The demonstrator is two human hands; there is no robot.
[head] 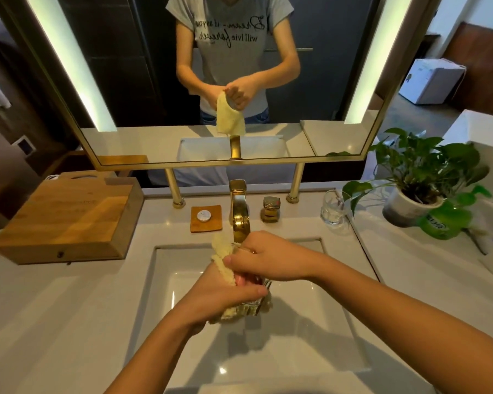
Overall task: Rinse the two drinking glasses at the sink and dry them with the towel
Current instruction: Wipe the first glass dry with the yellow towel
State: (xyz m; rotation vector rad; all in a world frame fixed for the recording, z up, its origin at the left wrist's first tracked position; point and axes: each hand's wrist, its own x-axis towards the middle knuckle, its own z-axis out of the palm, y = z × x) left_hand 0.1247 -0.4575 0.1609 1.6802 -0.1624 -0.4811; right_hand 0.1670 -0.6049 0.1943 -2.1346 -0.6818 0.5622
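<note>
Glasses: one's held over the sink [165, 294], other glass [332, 207] just sits on the bench [54, 308] by the potted plant [419, 183]. Left hand [222, 294] is wrapped round the ribbed glass [252, 304] with the yellow towel [222, 253]; right hand [268, 260] grips the towel at the rim.

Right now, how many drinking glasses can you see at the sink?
2. One glass is held over the basin in the yellow towel; the other glass stands on the counter beside the potted plant.
</note>
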